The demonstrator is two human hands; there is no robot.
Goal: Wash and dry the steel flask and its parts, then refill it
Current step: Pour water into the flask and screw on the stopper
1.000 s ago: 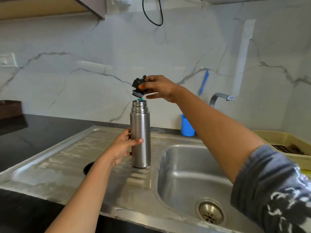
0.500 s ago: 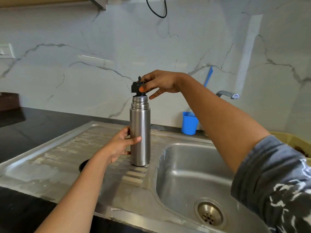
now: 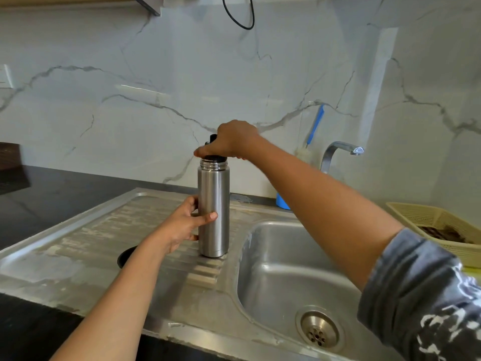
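Note:
The steel flask (image 3: 214, 204) stands upright on the ribbed draining board (image 3: 104, 230), just left of the sink bowl. My left hand (image 3: 186, 224) grips its body at mid-height, thumb across the front. My right hand (image 3: 231, 140) sits on top of the flask, fingers curled over the black stopper (image 3: 214, 158), which is seated in the neck. Only the stopper's lower rim and a small black tab show past my fingers.
The steel sink bowl (image 3: 286, 269) with its drain (image 3: 319, 332) lies to the right. A tap (image 3: 341, 149) rises behind it, beside a blue cup (image 3: 281, 201) and a blue-handled brush (image 3: 316, 126). A beige basket (image 3: 432, 220) sits far right. A dark round object (image 3: 125, 255) lies behind my left forearm.
My right hand brought the black stopper down from above the flask onto its neck and now covers it from above. My left hand kept its hold on the flask body.

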